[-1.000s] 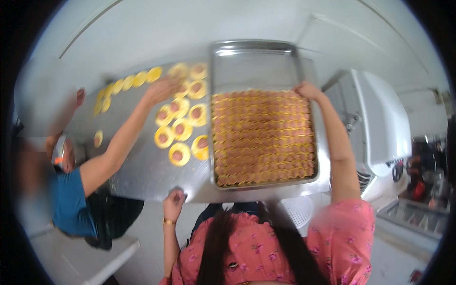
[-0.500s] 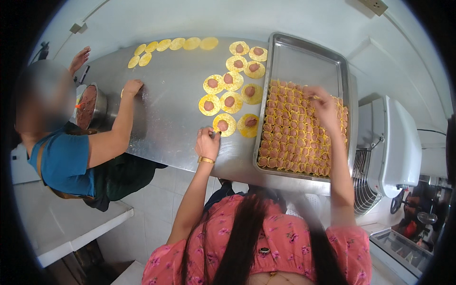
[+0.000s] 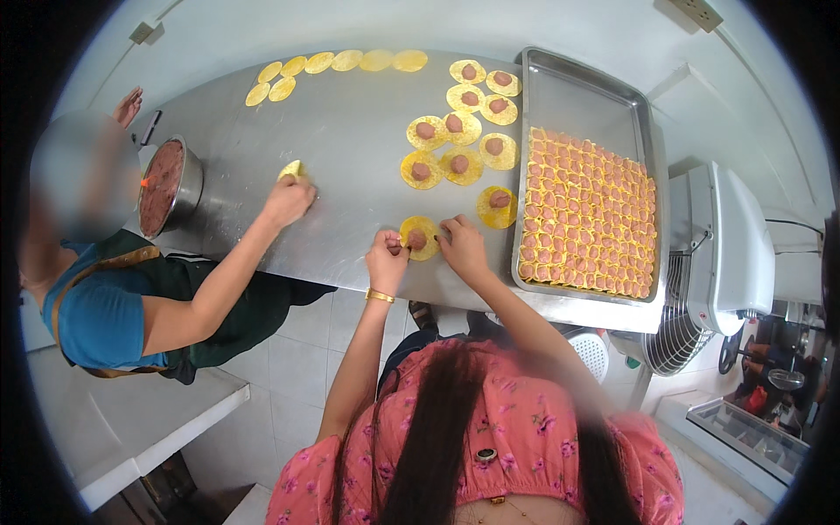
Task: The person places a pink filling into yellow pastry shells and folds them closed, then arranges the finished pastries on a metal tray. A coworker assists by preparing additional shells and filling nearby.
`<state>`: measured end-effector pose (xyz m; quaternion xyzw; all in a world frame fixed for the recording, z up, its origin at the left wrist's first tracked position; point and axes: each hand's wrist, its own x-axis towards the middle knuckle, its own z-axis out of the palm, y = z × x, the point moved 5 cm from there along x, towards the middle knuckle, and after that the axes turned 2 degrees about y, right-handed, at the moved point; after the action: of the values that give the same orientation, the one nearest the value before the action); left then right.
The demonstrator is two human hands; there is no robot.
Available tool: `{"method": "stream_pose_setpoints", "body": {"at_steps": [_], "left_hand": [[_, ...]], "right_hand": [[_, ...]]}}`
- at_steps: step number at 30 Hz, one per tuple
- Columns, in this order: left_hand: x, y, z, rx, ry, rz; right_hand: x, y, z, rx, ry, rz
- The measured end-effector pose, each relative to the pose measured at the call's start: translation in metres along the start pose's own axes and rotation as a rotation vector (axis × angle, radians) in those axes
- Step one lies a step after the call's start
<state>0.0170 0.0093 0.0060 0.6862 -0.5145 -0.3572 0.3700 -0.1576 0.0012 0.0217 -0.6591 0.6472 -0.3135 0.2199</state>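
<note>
A round yellow dumpling wrapper [image 3: 421,224] with a ball of pink meat filling [image 3: 416,239] lies near the table's front edge. My left hand [image 3: 386,257] pinches its left edge between thumb and fingers. On its right side is my right hand [image 3: 465,248], with bent fingers and thumb a little apart at the wrapper's edge; nothing shows between them. More filled wrappers [image 3: 461,164] lie flat beyond my hands. To the right, a deep metal tray [image 3: 584,63] holds packed rows of shaped dumplings [image 3: 591,210] in its nearer part.
At left, a co-worker in a blue shirt [image 3: 105,302] reaches over the metal table [image 3: 341,131], a yellow wrapper [image 3: 291,171] at one hand. A bowl of meat filling [image 3: 164,179] stands beside them. Plain wrappers [image 3: 346,59] line the far edge. A white machine [image 3: 733,249] stands right.
My right hand has moved left from over the tray to the wrapper's right side. My left hand stays at its left edge. The co-worker's hand has moved right and nearer with a wrapper.
</note>
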Motion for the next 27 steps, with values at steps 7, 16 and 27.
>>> {"method": "stream_pose_setpoints", "body": {"at_steps": [7, 16, 27], "left_hand": [[-0.008, 0.000, 0.004, -0.156, -0.021, 0.015], [-0.007, -0.009, 0.022, -0.185, -0.181, 0.079], [-0.012, -0.012, 0.027, -0.345, -0.179, 0.034]], "right_hand": [[-0.003, 0.005, 0.019, 0.084, 0.030, 0.109], [-0.014, 0.034, 0.027, 0.861, -0.055, 0.423], [-0.027, 0.034, 0.003, 0.651, -0.015, 0.302]]}}
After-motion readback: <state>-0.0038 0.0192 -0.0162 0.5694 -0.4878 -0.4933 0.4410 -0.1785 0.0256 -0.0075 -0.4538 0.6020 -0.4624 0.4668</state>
